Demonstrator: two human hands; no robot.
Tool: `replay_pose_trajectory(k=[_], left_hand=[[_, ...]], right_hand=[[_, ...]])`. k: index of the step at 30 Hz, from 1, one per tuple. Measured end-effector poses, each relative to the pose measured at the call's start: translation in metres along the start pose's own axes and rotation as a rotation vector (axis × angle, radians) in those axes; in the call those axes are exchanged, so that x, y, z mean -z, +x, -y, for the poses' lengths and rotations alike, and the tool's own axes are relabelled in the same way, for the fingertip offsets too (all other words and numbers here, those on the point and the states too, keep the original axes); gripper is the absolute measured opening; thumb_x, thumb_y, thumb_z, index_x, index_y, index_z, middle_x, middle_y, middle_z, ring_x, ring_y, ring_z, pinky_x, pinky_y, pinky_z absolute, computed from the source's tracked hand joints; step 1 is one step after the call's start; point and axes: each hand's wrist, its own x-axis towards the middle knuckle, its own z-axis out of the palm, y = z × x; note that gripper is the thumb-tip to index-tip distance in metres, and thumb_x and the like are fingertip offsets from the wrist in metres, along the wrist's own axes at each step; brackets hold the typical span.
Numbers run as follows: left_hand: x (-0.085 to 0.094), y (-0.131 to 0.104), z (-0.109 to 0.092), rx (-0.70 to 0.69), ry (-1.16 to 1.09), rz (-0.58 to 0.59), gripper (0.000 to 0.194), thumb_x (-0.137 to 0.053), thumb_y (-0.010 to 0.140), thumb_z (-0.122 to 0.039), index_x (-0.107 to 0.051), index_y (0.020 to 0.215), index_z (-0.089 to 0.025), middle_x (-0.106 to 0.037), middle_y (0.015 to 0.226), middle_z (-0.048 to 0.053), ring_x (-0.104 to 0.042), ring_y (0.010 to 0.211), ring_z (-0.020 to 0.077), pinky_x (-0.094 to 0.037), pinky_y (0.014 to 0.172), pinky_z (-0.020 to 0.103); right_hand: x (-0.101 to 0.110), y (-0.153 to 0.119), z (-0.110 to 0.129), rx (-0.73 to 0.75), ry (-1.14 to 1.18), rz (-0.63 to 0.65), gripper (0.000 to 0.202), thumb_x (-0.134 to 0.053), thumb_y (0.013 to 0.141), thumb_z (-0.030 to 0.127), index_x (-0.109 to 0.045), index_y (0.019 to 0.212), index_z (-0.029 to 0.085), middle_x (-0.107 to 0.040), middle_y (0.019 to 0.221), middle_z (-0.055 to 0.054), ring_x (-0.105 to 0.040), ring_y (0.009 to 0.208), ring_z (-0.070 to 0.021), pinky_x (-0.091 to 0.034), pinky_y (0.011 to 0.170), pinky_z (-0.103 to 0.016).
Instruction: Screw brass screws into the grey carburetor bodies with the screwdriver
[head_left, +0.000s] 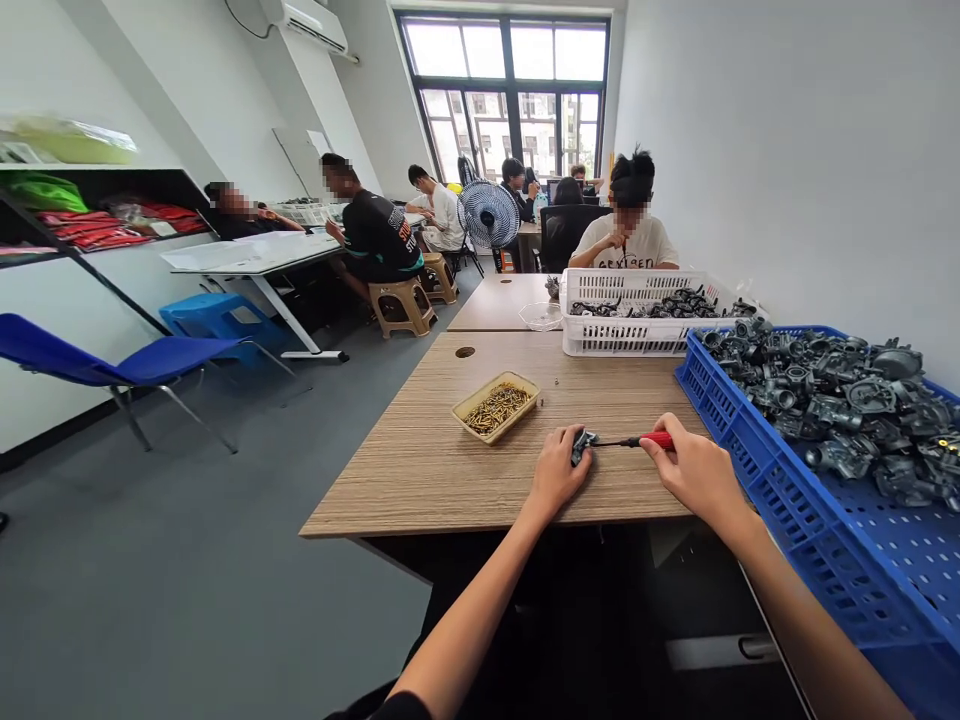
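Note:
My left hand (556, 470) is closed around a small dark grey metal casting (583, 447), holding it near the front of the wood-grain table (420, 460). The fingers cover much of the part. My right hand (694, 468) grips the red handle of a screwdriver (657, 440). Its dark shaft lies level and points left, with the tip at the casting; whether it sits in a screw is too small to tell. Just beyond my left hand stands a cream tray (484, 436) full of brass-coloured screw-like pieces (498, 406). A few tiny loose pieces lie beside it.
At my right, a blue crate (757, 480) is heaped with grey metal castings (840, 400). Behind it, a white basket (622, 335) holds dark parts. A person (630, 235) sits across the table, near a fan (487, 215). A blue chair (150, 365) stands on the left.

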Motion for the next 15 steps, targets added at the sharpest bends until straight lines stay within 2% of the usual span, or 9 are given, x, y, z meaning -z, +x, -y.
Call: replay_pose_trajectory(k=[5,7,10,15], left_hand=[[0.001,0.0,-0.001,0.015,0.02,-0.012,0.034,-0.057,0.098,-0.033,-0.057,0.131,-0.026,-0.066,0.118,0.008,-0.061,0.113,0.0271,-0.05,0.099,0.043],[0.002,0.001,-0.001,0.017,0.029,-0.023,0.033,-0.057,0.098,-0.035,-0.058,0.13,-0.027,-0.066,0.116,0.008,-0.061,0.111,0.0273,-0.05,0.098,0.043],[0.002,0.001,0.0,0.027,0.032,-0.034,0.03,-0.055,0.099,-0.036,-0.059,0.128,-0.026,-0.067,0.114,0.008,-0.061,0.107,0.0276,-0.051,0.095,0.043],[0.003,0.001,0.0,0.03,0.02,-0.031,0.031,-0.058,0.098,-0.035,-0.059,0.127,-0.026,-0.067,0.115,0.008,-0.061,0.106,0.0281,-0.05,0.093,0.042]], right_hand=[[-0.012,0.009,-0.018,-0.103,0.058,-0.159,0.029,-0.045,0.101,0.049,-0.061,0.106,0.026,-0.075,0.08,-0.003,-0.07,0.074,-0.0237,-0.035,0.058,-0.028],[-0.028,0.014,-0.028,-0.094,0.067,-0.197,0.033,-0.043,0.102,0.048,-0.064,0.113,0.025,-0.077,0.092,-0.006,-0.071,0.082,-0.0246,-0.042,0.063,-0.03],[-0.06,0.019,-0.041,-0.05,0.074,-0.242,0.036,-0.042,0.102,0.043,-0.066,0.121,0.024,-0.078,0.109,-0.01,-0.071,0.094,-0.0258,-0.052,0.077,-0.037],[-0.104,0.024,-0.05,-0.032,0.042,-0.218,0.036,-0.042,0.101,0.034,-0.065,0.125,0.02,-0.075,0.112,-0.013,-0.068,0.102,-0.0285,-0.053,0.09,-0.044]])
